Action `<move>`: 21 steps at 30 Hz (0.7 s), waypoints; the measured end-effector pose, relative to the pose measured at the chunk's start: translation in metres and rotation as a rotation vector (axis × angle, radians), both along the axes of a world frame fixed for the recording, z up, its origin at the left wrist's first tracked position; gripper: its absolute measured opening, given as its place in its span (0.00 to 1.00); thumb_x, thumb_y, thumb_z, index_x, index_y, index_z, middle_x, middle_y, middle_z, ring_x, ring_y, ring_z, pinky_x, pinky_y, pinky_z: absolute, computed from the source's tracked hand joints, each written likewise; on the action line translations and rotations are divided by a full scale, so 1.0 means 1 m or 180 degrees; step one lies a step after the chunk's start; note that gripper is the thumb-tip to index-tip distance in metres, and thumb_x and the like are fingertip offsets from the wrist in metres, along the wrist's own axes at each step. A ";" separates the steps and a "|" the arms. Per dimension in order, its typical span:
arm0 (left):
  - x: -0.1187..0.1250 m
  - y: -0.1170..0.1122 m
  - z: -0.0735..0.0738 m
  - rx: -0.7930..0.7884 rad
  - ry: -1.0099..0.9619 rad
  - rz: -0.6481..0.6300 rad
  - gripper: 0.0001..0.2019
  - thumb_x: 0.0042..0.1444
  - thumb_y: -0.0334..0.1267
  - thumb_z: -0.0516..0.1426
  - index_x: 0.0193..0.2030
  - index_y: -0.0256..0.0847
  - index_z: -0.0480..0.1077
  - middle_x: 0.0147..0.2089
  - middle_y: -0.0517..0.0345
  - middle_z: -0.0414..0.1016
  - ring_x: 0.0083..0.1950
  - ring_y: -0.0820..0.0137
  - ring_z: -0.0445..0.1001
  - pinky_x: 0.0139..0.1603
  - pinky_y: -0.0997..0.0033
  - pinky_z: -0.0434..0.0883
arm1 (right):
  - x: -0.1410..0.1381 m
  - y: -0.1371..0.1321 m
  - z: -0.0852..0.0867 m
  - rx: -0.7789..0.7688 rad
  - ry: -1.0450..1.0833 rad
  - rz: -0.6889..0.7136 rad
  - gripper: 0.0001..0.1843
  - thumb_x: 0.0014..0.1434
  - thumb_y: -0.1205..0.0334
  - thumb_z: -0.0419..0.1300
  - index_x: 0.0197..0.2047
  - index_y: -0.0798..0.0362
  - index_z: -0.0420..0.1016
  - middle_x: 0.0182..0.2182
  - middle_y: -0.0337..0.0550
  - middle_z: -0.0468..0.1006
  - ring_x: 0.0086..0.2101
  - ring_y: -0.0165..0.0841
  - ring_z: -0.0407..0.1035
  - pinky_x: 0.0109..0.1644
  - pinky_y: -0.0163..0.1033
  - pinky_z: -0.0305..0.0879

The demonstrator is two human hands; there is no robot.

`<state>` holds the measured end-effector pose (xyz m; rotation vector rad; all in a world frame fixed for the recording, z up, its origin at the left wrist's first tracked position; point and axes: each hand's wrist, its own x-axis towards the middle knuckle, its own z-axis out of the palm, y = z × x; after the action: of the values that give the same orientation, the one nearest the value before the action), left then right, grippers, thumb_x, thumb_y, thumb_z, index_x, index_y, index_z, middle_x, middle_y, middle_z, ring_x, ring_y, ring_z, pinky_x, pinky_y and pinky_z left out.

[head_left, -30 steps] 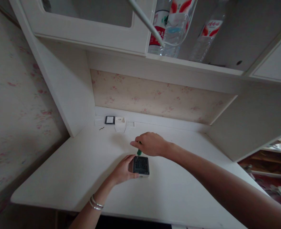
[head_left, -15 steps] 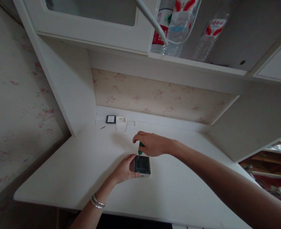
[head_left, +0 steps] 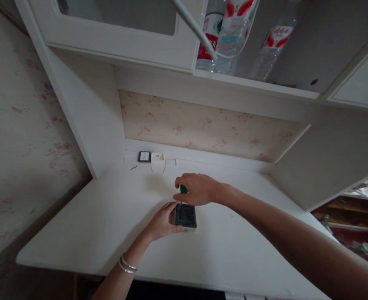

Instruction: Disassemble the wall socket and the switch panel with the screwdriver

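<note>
On the white desk, a small square box with a dark top and a pale base (head_left: 185, 217) lies between the fingers of my left hand (head_left: 162, 221). The thumb presses its near side and the other fingers its far left corner. Above that corner, my right hand (head_left: 198, 188) is closed round the green handle of a screwdriver (head_left: 184, 189). The thin shaft points down at the box's far left corner; whether the tip sits in a screw I cannot tell. Part of the handle is hidden by my fingers.
At the back of the white desk (head_left: 108, 233) lie a dark-framed socket (head_left: 144, 156), a white plastic part (head_left: 157, 157), a flat white frame (head_left: 171, 162) and small thin pieces (head_left: 134, 167). Overhead, a cabinet shelf (head_left: 255, 85) holds plastic bottles (head_left: 271, 46).
My right hand's fingers have shifted on the screwdriver handle, with the thumb now stretched further left across it. My left hand and the box stay in place. The view has moved slightly.
</note>
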<state>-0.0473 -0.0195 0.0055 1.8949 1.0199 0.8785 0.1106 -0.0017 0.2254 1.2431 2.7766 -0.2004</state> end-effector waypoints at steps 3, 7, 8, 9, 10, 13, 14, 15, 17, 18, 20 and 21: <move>0.000 0.001 -0.002 -0.0046 0.0033 0.0092 0.43 0.36 0.42 0.70 0.62 0.44 0.62 0.62 0.49 0.64 0.61 0.51 0.63 0.63 0.52 0.59 | 0.002 0.004 -0.005 0.0151 0.0154 0.0092 0.15 0.63 0.61 0.48 0.43 0.54 0.74 0.39 0.50 0.77 0.40 0.39 0.71 0.41 0.40 0.62; 0.001 0.002 -0.005 -0.0074 0.0001 0.0044 0.43 0.36 0.42 0.71 0.61 0.43 0.62 0.62 0.48 0.64 0.61 0.50 0.63 0.63 0.51 0.59 | 0.007 0.005 -0.004 -0.0257 0.0300 0.0520 0.20 0.49 0.70 0.58 0.47 0.52 0.72 0.47 0.47 0.74 0.43 0.36 0.70 0.42 0.36 0.63; 0.001 0.002 -0.005 -0.0053 -0.0020 0.0016 0.43 0.36 0.42 0.70 0.61 0.44 0.62 0.62 0.48 0.65 0.61 0.51 0.63 0.63 0.51 0.59 | 0.006 0.004 -0.003 -0.0279 0.0242 0.0465 0.19 0.49 0.68 0.59 0.47 0.51 0.72 0.47 0.47 0.74 0.43 0.37 0.70 0.41 0.36 0.63; 0.000 0.002 -0.005 -0.0034 -0.0035 -0.0005 0.43 0.36 0.42 0.70 0.62 0.44 0.62 0.61 0.48 0.65 0.61 0.51 0.63 0.63 0.51 0.59 | 0.006 0.002 -0.002 -0.0233 0.0165 0.0333 0.17 0.51 0.64 0.60 0.46 0.50 0.73 0.45 0.47 0.75 0.42 0.38 0.71 0.40 0.37 0.63; 0.000 0.002 -0.005 -0.0022 -0.0047 -0.0009 0.43 0.36 0.41 0.70 0.62 0.44 0.62 0.61 0.48 0.65 0.61 0.51 0.64 0.63 0.52 0.59 | 0.005 0.001 -0.001 -0.0124 0.0091 0.0153 0.14 0.54 0.59 0.58 0.44 0.50 0.74 0.43 0.47 0.76 0.40 0.39 0.71 0.39 0.39 0.63; 0.000 0.002 -0.006 -0.0045 -0.0053 0.0020 0.43 0.36 0.42 0.70 0.62 0.44 0.61 0.62 0.48 0.65 0.61 0.52 0.64 0.63 0.52 0.59 | 0.003 -0.001 -0.001 0.0151 -0.0035 -0.0060 0.16 0.63 0.57 0.48 0.41 0.53 0.75 0.38 0.49 0.78 0.39 0.40 0.72 0.39 0.41 0.63; 0.000 0.002 -0.006 -0.0056 -0.0049 0.0028 0.43 0.36 0.42 0.71 0.61 0.44 0.62 0.62 0.48 0.64 0.61 0.52 0.64 0.63 0.52 0.59 | 0.003 -0.001 -0.001 0.0134 0.0006 0.0069 0.15 0.63 0.60 0.48 0.42 0.53 0.75 0.39 0.49 0.78 0.40 0.39 0.72 0.40 0.41 0.63; 0.000 0.002 -0.006 -0.0063 -0.0041 0.0030 0.43 0.36 0.42 0.71 0.61 0.44 0.62 0.62 0.48 0.64 0.60 0.52 0.64 0.63 0.52 0.60 | 0.003 0.000 -0.001 0.0062 0.0071 0.0247 0.14 0.60 0.64 0.50 0.45 0.54 0.74 0.42 0.49 0.77 0.41 0.38 0.71 0.41 0.39 0.63; 0.000 0.001 -0.005 -0.0070 -0.0039 0.0029 0.42 0.36 0.42 0.70 0.61 0.44 0.62 0.61 0.48 0.64 0.60 0.51 0.64 0.62 0.51 0.60 | 0.004 0.000 -0.001 -0.0121 0.0174 0.0501 0.20 0.54 0.66 0.57 0.51 0.52 0.70 0.48 0.48 0.74 0.43 0.37 0.70 0.41 0.37 0.63; 0.000 0.001 -0.004 -0.0066 -0.0050 0.0023 0.42 0.36 0.42 0.70 0.61 0.44 0.62 0.61 0.48 0.65 0.60 0.52 0.64 0.62 0.51 0.61 | 0.004 -0.001 -0.001 -0.0155 0.0174 0.0492 0.24 0.52 0.65 0.59 0.53 0.51 0.68 0.50 0.48 0.73 0.43 0.37 0.70 0.41 0.37 0.63; 0.000 0.001 -0.003 -0.0064 -0.0085 0.0023 0.41 0.37 0.41 0.70 0.60 0.44 0.63 0.60 0.49 0.66 0.59 0.52 0.65 0.62 0.51 0.61 | 0.003 -0.002 0.000 -0.0084 0.0037 0.0262 0.20 0.54 0.57 0.59 0.51 0.50 0.70 0.47 0.49 0.74 0.42 0.40 0.71 0.38 0.39 0.63; 0.001 0.001 -0.003 -0.0072 -0.0102 0.0029 0.41 0.36 0.40 0.70 0.60 0.45 0.63 0.60 0.49 0.66 0.59 0.52 0.65 0.62 0.52 0.61 | 0.002 -0.003 0.000 0.0016 -0.0053 0.0105 0.17 0.58 0.53 0.56 0.47 0.51 0.72 0.44 0.50 0.75 0.40 0.41 0.72 0.38 0.41 0.63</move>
<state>-0.0466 -0.0185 0.0028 1.8529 1.0159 0.8961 0.1125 -0.0047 0.2253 1.1933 2.7829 -0.1799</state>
